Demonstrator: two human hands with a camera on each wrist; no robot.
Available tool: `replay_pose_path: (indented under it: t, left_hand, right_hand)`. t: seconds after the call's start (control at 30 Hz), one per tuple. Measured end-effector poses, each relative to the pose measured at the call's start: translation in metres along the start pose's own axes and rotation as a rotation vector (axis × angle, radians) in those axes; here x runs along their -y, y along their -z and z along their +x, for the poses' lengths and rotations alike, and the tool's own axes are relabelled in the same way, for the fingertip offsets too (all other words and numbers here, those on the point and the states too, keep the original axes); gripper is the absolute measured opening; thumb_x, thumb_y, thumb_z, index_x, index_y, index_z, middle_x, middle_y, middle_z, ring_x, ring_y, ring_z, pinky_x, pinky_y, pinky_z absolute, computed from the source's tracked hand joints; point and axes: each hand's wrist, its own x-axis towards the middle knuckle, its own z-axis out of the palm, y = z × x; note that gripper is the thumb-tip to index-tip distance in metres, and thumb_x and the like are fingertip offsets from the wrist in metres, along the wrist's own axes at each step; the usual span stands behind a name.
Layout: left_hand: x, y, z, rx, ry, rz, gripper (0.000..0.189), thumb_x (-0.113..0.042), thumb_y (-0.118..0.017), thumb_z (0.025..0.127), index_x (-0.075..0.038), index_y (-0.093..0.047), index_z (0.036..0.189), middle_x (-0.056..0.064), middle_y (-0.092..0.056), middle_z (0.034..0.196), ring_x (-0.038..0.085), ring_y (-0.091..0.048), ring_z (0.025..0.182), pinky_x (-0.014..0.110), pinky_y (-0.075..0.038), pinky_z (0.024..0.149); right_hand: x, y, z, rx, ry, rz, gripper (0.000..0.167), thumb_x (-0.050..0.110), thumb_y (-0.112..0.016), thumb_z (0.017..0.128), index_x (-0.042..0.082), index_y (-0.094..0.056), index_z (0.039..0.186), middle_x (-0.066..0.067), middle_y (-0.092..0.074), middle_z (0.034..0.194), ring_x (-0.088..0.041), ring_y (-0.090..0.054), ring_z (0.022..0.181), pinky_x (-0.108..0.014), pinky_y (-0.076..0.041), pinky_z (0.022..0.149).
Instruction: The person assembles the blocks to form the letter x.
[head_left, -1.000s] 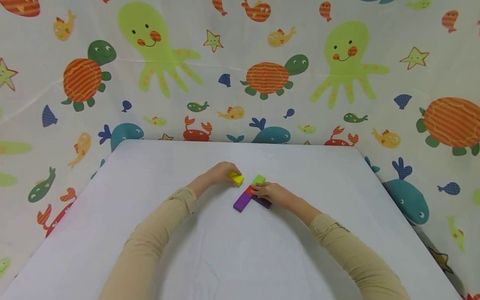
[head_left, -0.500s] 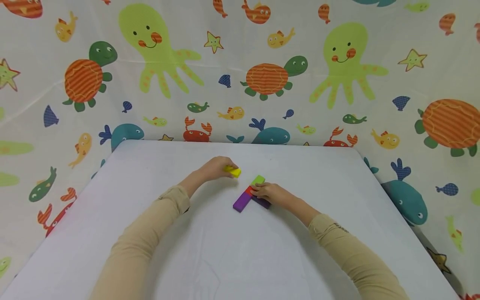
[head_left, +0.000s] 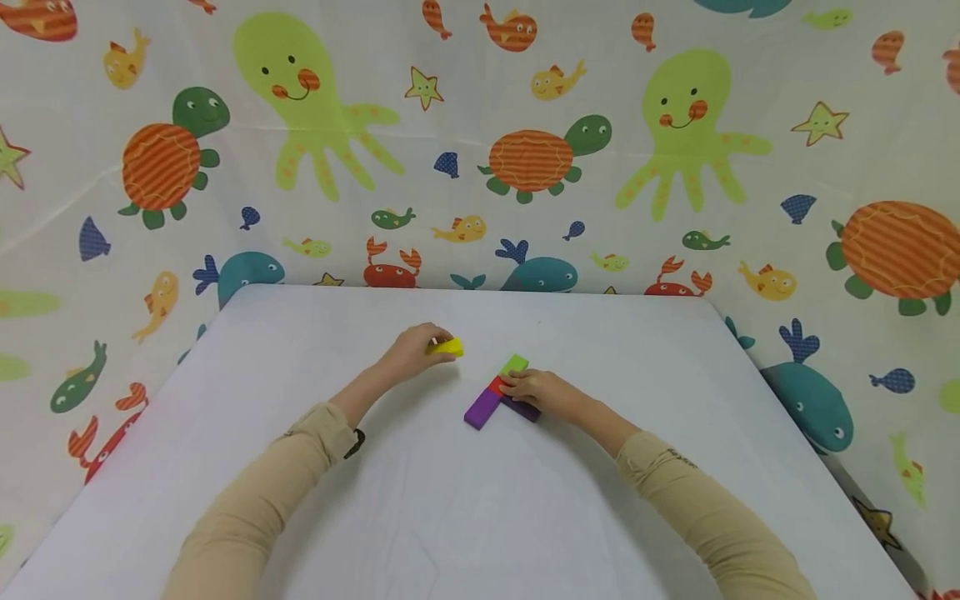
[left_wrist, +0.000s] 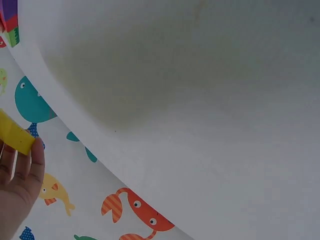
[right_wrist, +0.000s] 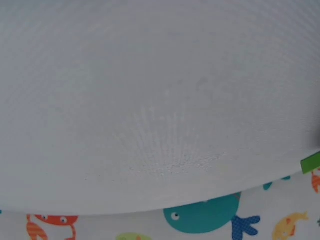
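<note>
A yellow block (head_left: 447, 347) is in my left hand (head_left: 412, 352), pinched between thumb and fingers above the white table, left of the other blocks. In the left wrist view the yellow block (left_wrist: 16, 136) lies across the fingertips. My right hand (head_left: 547, 392) has its fingertips at the red block (head_left: 496, 386), which is partly covered. Touching the red block are a green block (head_left: 514, 364) on the far side and a purple block (head_left: 482, 408) on the near side. A dark purple block (head_left: 521, 408) branches off to the right, partly hidden under the right hand.
The white table (head_left: 450, 517) has its far edge against a curtain (head_left: 457, 83) printed with sea animals. A dark band (head_left: 356, 443) shows at the left sleeve cuff. The right wrist view shows mostly tabletop, with a green block end (right_wrist: 311, 163) at its right edge.
My left hand has moved left with the yellow block, away from the joined blocks, and the yellow block has turned. The right hand stays at the blocks.
</note>
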Motion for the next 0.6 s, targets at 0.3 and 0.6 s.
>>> replay_pose_path:
  t: [0.3,0.6]
  left_hand:
    - [-0.004,-0.015,-0.006,0.002,-0.047,0.046,0.034,-0.014,-0.071,0.083,-0.003,-0.066,0.115,0.011,-0.067,0.112,0.027,-0.058,0.106,0.040,-0.047,0.097]
    - [-0.010,-0.029,-0.001,0.083,-0.105,0.090,0.031,-0.013,-0.071,0.083,-0.003,-0.067,0.112,0.010,-0.068,0.112,0.026,-0.060,0.106,0.039,-0.046,0.099]
  right_hand:
    - [0.002,0.000,-0.001,0.014,-0.010,0.009,0.033,0.002,-0.058,0.090,0.001,-0.060,0.123,-0.015,-0.057,0.131,-0.031,-0.053,0.124,-0.038,-0.047,0.097]
    - [0.002,0.002,0.000,0.026,-0.009,-0.007,0.033,0.004,-0.058,0.090,0.002,-0.060,0.124,-0.013,-0.057,0.132,-0.031,-0.053,0.124,-0.038,-0.047,0.097]
